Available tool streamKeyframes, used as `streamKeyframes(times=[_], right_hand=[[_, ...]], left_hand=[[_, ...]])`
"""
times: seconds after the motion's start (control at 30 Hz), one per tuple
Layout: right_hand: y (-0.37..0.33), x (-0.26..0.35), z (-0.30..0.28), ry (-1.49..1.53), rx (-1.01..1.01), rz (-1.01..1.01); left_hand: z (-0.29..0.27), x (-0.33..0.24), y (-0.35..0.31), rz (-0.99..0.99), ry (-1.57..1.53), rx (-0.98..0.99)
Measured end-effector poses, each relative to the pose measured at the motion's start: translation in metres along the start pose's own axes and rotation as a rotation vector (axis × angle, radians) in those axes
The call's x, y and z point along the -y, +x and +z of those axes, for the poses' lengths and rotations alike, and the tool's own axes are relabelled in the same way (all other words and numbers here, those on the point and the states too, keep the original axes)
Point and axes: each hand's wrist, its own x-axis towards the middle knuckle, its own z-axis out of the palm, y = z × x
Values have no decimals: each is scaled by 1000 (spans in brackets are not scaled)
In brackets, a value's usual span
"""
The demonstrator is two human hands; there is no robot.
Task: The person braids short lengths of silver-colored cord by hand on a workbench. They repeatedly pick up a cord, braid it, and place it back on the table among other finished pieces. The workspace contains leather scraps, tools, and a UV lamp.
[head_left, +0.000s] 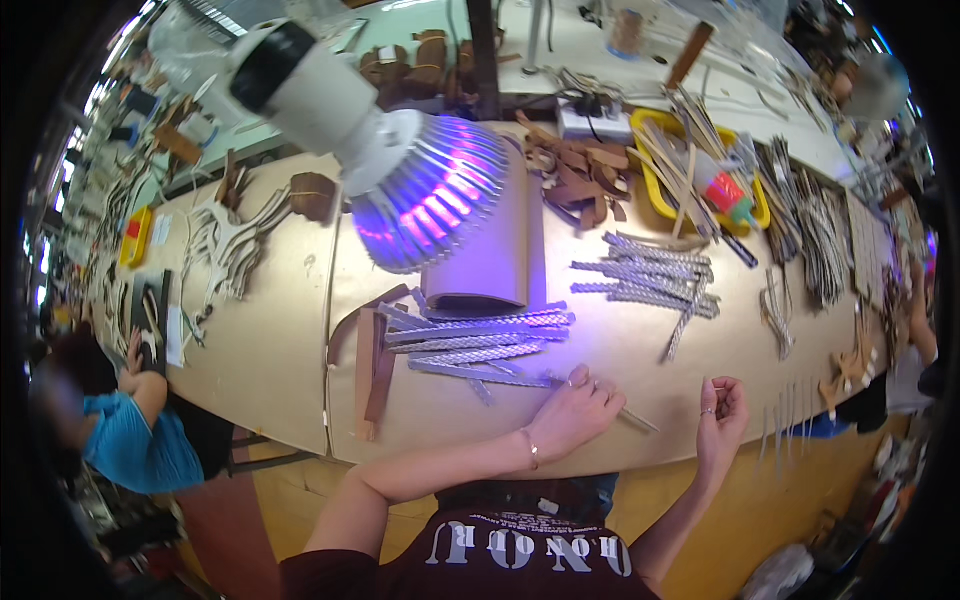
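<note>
My left hand is closed, low over the table's near edge. A narrow grey strip sticks out to its right and seems to run through the fingers. Just left of that hand lies a loose pile of grey braided strips, under violet light from a large lamp bulb. Farther right my right hand is raised with curled, pinched fingers. Anything in that pinch is too small to make out. Beyond the hands a second bundle of braided strips rests on the table.
Behind the pile stands a curved tan form. Brown leather scraps and a yellow tray of strips and a bottle are at the back. Brown straps lie left. A person in a blue top sits far left.
</note>
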Motion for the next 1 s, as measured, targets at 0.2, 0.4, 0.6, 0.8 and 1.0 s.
streamKeyframes(times=[0.2,0.4,0.6,0.8,1.0], right_hand=[[40,44,48,-265,169,-440],[80,48,124,-483,251,-703],[107,55,166,-790,401,-824],[106,56,178,-677,420,-899],[93,57,170,-581,445,-839]], left_hand=[[-46,30,-57,-150,-215,-332],[-58,68,-95,-534,106,-579],[-23,24,-90,-357,-186,-591],[32,-1,-47,-115,-110,-634],[39,-13,-26,59,-311,-550]])
